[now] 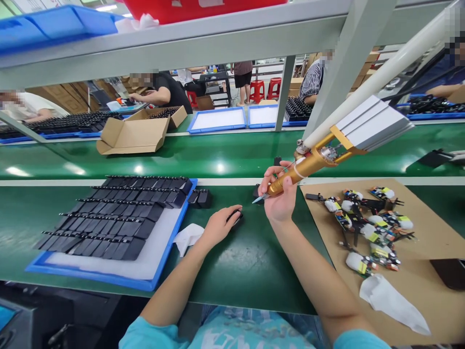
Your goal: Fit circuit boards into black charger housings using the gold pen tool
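My left hand (pixel 220 225) is closed on a small black plastic part (pixel 236 217) just above the green work surface. My right hand (pixel 279 194) is wrapped round a gold glue dispenser (pixel 303 169), whose pale blue nozzle (pixel 258 199) points left and down, apart from the black part. A black piece behind the nozzle is partly hidden by my right fingers. Left of my left hand lie a few black housings (pixel 199 198) and a crumpled white cloth (pixel 189 236). Rows of black adapters (pixel 119 218) fill most of a blue-rimmed tray (pixel 156 278).
On a brown cardboard sheet (pixel 428 300) at right lie several circuit boards (pixel 378 225), a white cloth (pixel 394 303) and a black object (pixel 450 273). A white pole (pixel 370 80) and grey shelf frame (pixel 218 43) stand overhead. An open carton (pixel 134 133) sits across the belt, where people work.
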Demonstrator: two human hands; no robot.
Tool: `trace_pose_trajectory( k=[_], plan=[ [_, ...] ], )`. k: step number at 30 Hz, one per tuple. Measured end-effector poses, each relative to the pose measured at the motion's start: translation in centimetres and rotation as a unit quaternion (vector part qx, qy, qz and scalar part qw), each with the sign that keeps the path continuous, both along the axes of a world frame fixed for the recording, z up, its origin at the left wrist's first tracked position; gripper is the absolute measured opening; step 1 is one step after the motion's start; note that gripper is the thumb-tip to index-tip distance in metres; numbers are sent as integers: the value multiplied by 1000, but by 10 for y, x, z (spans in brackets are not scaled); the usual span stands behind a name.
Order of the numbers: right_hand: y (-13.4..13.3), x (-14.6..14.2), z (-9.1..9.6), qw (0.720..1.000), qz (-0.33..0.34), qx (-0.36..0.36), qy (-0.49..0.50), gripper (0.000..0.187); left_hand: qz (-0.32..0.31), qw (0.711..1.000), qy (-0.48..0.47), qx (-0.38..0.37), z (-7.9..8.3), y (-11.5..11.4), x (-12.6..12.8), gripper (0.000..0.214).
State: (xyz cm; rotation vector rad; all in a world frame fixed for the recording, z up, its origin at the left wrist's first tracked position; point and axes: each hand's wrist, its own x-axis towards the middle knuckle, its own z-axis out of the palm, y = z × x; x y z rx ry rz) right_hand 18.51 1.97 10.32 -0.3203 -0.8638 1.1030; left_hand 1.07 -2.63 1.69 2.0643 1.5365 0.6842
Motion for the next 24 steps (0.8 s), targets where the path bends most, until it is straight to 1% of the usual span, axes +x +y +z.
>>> trace_pose_trajectory(
  k=[2,5,6,10,13,16,17,18,20,22,24],
  plan=[
    [0,0,0,1000,0,0,-1,32,-17,1000,11,-4,2,-3,-2,43],
    [1,1,-1,1000,-1,6,1,31,-26,999,22,-6,5,-8,-6,63],
    [1,1,-1,1000,-1,10,3,30,-22,1000,14,-10,6,-9,-8,63],
    [1,1,-2,1000,0,24,14,27,12,995,-84,-53,6,-6,-15,45],
    [0,0,-1,1000,-2,21,11,28,29,983,-164,-81,-2,2,-18,43],
    [-2,-1,0,1000,-5,16,3,29,34,963,-253,-87,-12,10,-19,38],
    [-2,-1,0,1000,-5,16,1,30,37,959,-269,-84,-15,12,-19,35],
    [-2,-2,0,1000,-4,18,0,30,42,959,-270,-76,-16,13,-19,31],
    [-2,-3,-1,1000,1,27,2,29,54,972,-224,-38,-18,13,-19,26],
    [-3,-3,-1,999,9,38,7,27,58,987,-147,20,-19,11,-18,29],
    [-3,-4,-2,999,16,43,13,25,47,995,-69,62,-22,9,-15,37]
  ],
)
